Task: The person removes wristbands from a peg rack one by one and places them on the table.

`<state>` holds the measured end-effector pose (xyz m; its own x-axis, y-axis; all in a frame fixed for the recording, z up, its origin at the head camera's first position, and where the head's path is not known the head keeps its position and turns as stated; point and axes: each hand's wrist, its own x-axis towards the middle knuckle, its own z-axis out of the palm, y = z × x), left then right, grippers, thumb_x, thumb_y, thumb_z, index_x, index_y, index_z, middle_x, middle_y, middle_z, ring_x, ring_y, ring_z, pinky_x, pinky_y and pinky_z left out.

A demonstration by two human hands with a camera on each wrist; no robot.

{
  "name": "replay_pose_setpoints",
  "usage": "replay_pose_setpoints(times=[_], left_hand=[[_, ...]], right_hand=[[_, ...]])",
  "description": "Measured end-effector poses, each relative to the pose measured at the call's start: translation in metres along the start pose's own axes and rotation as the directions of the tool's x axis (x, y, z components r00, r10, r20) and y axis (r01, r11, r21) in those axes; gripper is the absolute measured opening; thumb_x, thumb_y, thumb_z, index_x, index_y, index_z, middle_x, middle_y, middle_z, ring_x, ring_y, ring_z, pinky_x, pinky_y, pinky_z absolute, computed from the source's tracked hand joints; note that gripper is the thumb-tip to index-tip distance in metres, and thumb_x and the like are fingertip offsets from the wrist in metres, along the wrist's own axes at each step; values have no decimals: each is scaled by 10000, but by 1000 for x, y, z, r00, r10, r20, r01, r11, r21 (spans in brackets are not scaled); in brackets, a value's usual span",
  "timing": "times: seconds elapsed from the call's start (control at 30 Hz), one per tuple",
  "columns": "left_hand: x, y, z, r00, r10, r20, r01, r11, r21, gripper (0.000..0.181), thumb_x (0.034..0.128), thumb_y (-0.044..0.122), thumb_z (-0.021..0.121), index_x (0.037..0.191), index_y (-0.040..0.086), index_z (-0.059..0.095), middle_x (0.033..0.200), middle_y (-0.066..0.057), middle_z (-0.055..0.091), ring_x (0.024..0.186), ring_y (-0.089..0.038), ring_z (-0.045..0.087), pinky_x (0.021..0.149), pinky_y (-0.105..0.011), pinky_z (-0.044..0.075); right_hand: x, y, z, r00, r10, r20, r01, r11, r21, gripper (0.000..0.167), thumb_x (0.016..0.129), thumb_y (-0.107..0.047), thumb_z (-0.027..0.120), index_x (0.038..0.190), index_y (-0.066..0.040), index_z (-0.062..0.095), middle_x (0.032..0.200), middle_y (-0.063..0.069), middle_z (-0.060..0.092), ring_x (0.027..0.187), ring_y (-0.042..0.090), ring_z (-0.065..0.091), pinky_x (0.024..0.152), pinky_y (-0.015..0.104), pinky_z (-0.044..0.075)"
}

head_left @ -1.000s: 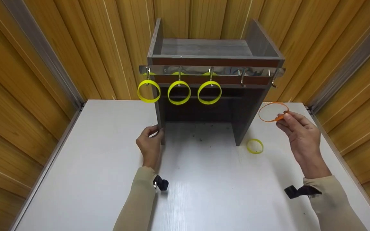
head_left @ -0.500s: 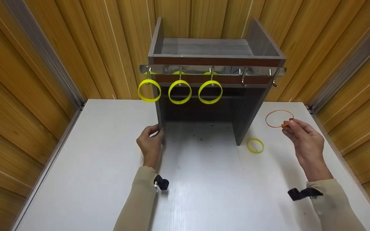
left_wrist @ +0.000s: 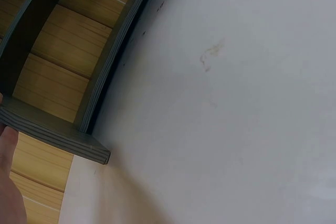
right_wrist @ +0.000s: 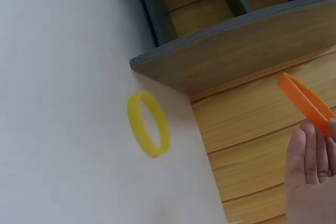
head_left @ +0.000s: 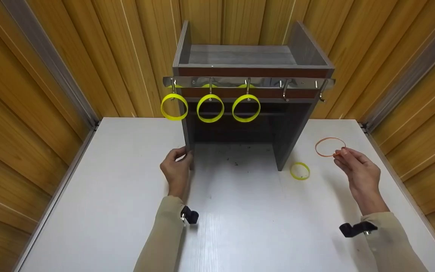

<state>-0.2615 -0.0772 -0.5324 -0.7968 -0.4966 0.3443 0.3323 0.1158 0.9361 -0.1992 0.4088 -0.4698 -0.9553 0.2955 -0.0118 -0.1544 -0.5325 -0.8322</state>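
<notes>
My left hand [head_left: 176, 172] grips the front edge of the left side panel of a grey wooden shelf [head_left: 295, 130], low down near the table. Right of the shelf, my right hand [head_left: 363, 175] pinches an orange silicone wristband [right_wrist: 303, 99] between thumb and fingers, held above the table. A yellow wristband [right_wrist: 137, 124] lies on the table between that hand and the shelf's right panel. On the metal hook rail [head_left: 266, 82], three yellow wristbands hang from the left hooks: one far left [head_left: 174, 118], a second [head_left: 210, 121] and a third [head_left: 246, 120]. The two right hooks carry nothing.
The white table [head_left: 232, 226] has small dark specks beneath the shelf. Wood-patterned walls [head_left: 32, 94] enclose the back and both sides, with grey metal strips in the corners. Each sleeve carries a black wrist camera, left [head_left: 190, 216] and right [head_left: 357, 229].
My right hand has lowered and shifted a little to the right, carrying the orange wristband with it. The left hand keeps its hold on the shelf panel.
</notes>
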Motion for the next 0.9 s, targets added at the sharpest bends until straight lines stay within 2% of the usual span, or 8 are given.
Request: replay_pose_setpoints(times=[0.17,0.4,0.63,0.9], left_hand=[[-1,1,0,1000,-11,9,11,1000,12,164,807,-107,827,934,-10,789,951,-128,776,910,-287,766,725,-247,642],[-2,1,0,1000,-14,2,14,1000,23,176,806,-101,831,947,-4,792,961,-120,779,921,-272,759,737,-250,643],[-1,-2,2,1000,-20,-4,20,999,-30,163,800,-117,836,931,-33,787,952,-159,771,918,-299,755,730,-233,637],[-1,-1,2,1000,-14,-11,14,1000,-14,170,790,-129,825,929,-39,783,942,-145,772,909,-283,752,741,-247,641]], right_hand=[[3,5,-12,999,9,-42,-10,1000,-18,152,955,76,734,1106,66,746,1008,179,788,914,255,792,893,380,611],[3,11,-27,991,62,-119,-73,994,-85,193,937,16,786,1126,26,747,1012,139,793,927,225,791,885,352,614],[1,17,-36,975,89,-203,-114,986,-118,181,924,0,808,1099,2,761,982,117,797,890,209,793,858,340,625],[1,24,-43,962,132,-238,-175,970,-170,156,933,-39,813,1081,-26,764,970,85,798,887,184,788,865,325,628]])
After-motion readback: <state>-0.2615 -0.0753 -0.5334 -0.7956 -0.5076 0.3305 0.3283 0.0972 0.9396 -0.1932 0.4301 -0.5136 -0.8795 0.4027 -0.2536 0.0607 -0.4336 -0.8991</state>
